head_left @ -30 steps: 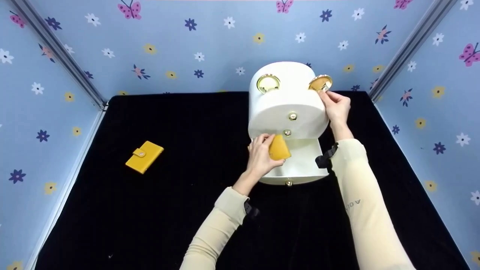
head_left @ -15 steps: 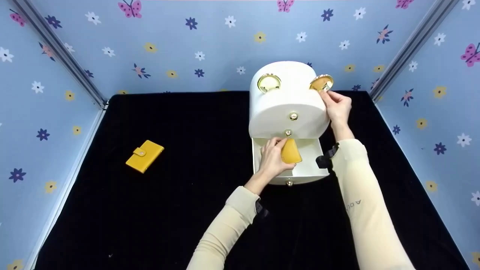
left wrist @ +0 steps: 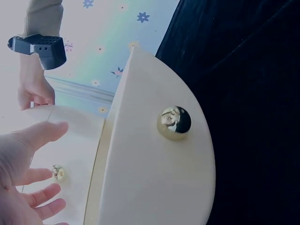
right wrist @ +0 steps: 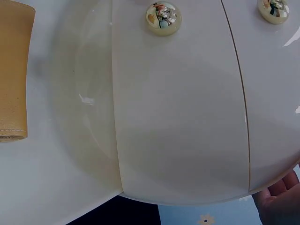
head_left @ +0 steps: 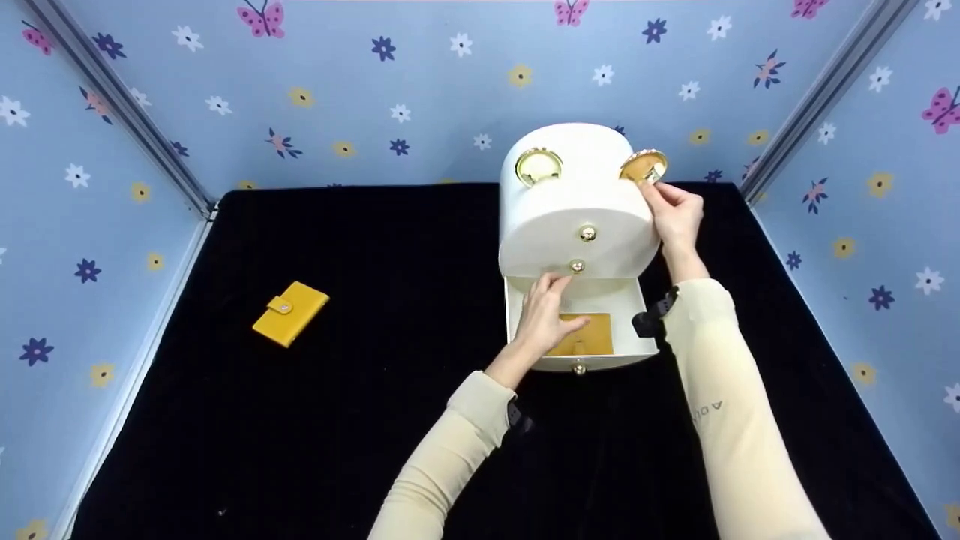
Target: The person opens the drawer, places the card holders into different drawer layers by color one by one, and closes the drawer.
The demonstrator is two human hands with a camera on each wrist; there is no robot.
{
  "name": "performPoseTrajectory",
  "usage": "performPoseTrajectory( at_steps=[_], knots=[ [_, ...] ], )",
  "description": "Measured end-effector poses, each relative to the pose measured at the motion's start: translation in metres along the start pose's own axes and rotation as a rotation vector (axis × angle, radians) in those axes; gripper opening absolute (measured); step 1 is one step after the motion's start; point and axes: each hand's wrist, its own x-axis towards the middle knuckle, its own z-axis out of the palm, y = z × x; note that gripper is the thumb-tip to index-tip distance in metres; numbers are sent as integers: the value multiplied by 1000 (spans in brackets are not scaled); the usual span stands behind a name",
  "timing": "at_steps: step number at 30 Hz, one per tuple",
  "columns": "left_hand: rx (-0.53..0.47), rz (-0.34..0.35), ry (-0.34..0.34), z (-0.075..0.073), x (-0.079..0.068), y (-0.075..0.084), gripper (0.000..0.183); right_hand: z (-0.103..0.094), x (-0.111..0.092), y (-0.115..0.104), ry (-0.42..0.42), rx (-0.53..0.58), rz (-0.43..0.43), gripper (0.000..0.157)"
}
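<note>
A white rounded jewelry box [head_left: 536, 244] with round gold knobs stands right of centre, its bottom drawer [head_left: 600, 296] pulled out. In the drawer lies a yellow wallet [head_left: 596, 335] with a strap, also partly seen as a tan wallet edge [right wrist: 13, 70] in the right wrist view. My left hand [head_left: 540, 319] hovers over the drawer with fingers spread, holding nothing; it hides the wallet's left part. My right hand [head_left: 677, 217] pinches the base of the gold ring [head_left: 643, 165] at the box's top right side. A second yellow wallet [head_left: 291, 313] lies on the black cloth at left.
Another gold ring [head_left: 538, 166] sits on the box's top left. Black cloth [head_left: 360, 420] covers the table. Blue flowered walls [head_left: 435, 120] enclose the back and both sides.
My left hand moved right over the drawer with the yellow wallet and let go of it; the wallet now lies flat inside. My right hand has stayed at the gold ring.
</note>
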Motion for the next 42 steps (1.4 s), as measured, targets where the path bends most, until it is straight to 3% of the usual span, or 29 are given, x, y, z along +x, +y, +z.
performPoseTrajectory(
  at_steps=[8,21,31,42],
  knots=[
    [-28,46,62,-16,-2,-12,53,0,0,1,6,14,-17,30],
    [-60,-4,110,-50,-2,-47,38,0,-1,-1,-3,41,-4,30],
    [4,-80,212,-76,-3,-86,32,-1,-3,0,-10,31,-50,31],
    [117,-213,201,-109,-1,-133,33,0,0,2,8,-10,-34,28]
  ],
)
